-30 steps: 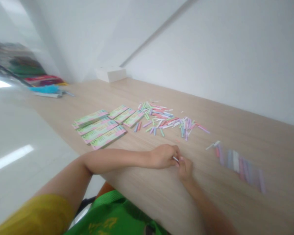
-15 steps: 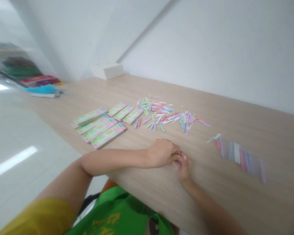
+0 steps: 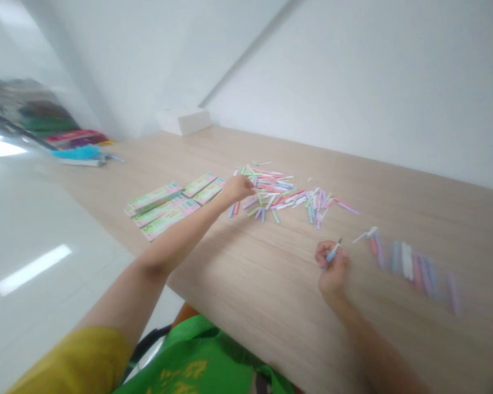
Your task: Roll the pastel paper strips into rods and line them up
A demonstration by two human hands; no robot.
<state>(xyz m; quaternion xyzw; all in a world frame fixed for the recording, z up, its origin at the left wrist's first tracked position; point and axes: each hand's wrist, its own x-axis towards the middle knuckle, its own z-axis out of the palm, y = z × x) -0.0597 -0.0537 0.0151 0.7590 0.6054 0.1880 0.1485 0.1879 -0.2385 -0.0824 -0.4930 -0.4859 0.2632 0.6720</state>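
Blue stick gripped in your right hand, near pastel row; hands now parted, your left hand at edge of loose stick pile, grip unclear.

The wooden desk gave open passage between the left hand and the right hand; the pile of pastel sticks and the row of sticks stood beyond.

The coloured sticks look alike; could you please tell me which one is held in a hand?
The blue stick in the right hand: the others in view lie on the table, in a pile or a row.
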